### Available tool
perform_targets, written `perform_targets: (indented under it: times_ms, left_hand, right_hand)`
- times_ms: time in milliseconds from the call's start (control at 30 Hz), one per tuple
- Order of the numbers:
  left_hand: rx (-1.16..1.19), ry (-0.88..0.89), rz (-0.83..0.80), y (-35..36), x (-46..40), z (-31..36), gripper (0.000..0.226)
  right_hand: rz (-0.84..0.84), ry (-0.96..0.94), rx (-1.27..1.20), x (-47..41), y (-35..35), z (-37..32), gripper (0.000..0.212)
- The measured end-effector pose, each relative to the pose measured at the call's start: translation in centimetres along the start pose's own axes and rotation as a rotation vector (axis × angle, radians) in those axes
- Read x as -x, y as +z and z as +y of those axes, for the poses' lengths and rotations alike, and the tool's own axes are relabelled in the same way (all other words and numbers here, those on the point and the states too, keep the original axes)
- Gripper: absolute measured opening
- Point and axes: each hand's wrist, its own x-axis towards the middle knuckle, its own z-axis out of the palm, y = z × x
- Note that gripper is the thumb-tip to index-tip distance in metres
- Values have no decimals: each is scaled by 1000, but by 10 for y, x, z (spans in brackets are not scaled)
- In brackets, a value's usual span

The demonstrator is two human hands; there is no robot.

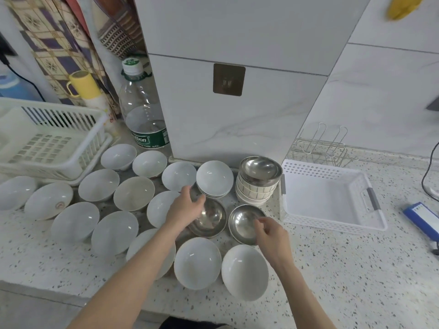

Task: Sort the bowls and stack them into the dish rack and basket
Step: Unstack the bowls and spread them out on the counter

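Under left grip (187, 207): steel bowl (210, 220).

Both bare forearms reach forward. The left hand (184, 208) has its fingers curled in a grip; the right hand (273, 236) pinches with bent fingers.

Bright, even light; glints on steel bowls (260, 167); edges curved, slightly blurred.

A home kitchen: speckled countertop (332, 269), tiled wall (237, 129), dish rack (47, 143), many bowls (197, 262)
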Motion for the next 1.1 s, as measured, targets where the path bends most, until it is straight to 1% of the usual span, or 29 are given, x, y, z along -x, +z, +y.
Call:
perform_targets:
  times_ms: [67, 133, 267, 367, 433, 567, 700, 900, 1100]
  left_hand:
    - [9, 6, -31, -7, -16, 8, 71]
    - [-44, 9, -58, -10, -30, 15, 72]
    - [-94, 38, -78, -10, -51, 24, 54]
    - [-185, 67, -79, -11, -62, 21, 46]
    - [-159, 83, -98, -11, -66, 19, 40]
    - [-99, 113, -136, -12, -71, 20, 42]
    - [-162, 147, -141, -13, -79, 21, 50]
    - [-56, 173, -136, -15, -85, 28, 53]
    - [111, 119, -167, -30, -79, 26, 48]
  right_hand:
    - [3, -3, 8, -4, 9, -10, 24]
    - [-1, 6, -5, -6, 17, -18, 20]
    - [-9, 24, 36, -10, 27, -27, 23]
    - [-9, 41, 55, -8, 32, -30, 23]
    - [0, 56, 61, -5, 34, -30, 20]
    - [6, 80, 73, -3, 40, -29, 17]
    - [-10, 104, 56, -2, 46, -29, 18]
    - [-14, 108, 36, -4, 50, -31, 17]
    - [7, 133, 24, -14, 54, -35, 21]
